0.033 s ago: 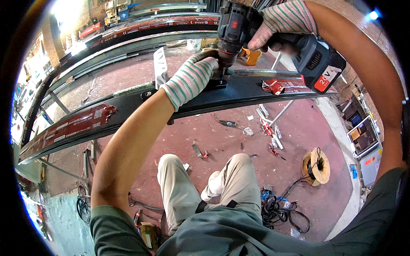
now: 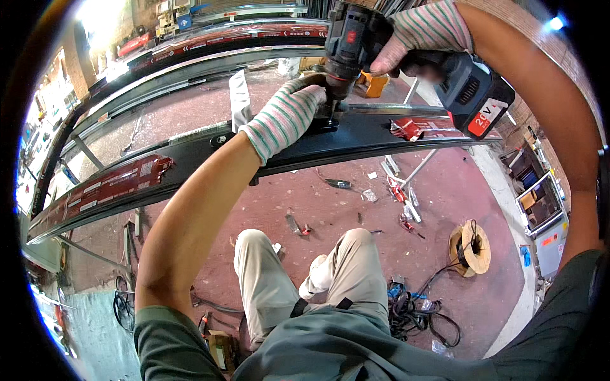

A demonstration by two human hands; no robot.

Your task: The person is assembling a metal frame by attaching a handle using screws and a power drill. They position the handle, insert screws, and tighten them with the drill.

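Note:
My right hand point(image 2: 432, 28), in a striped knit glove, grips a black cordless drill point(image 2: 346, 41) by its handle, with the battery toward the right. The drill points down, its bit meeting a small black piece point(image 2: 326, 125) on a long dark metal profile point(image 2: 356, 132). Beside the chuck, my gloved left hand point(image 2: 286, 114) is closed, its fingertips pressed together close to the bit. What those fingers pinch is hidden behind the hand and the drill. Torn red protective film point(image 2: 124, 184) covers parts of the profile on both sides.
More long profiles point(image 2: 216, 60) lie behind on a metal rack. A white strip point(image 2: 239, 100) stands up behind the workpiece. On the reddish floor are a cable spool point(image 2: 478, 247), coiled black cable point(image 2: 413, 311), scattered tools and scraps. A yellow-orange object point(image 2: 375, 84) sits beyond the drill.

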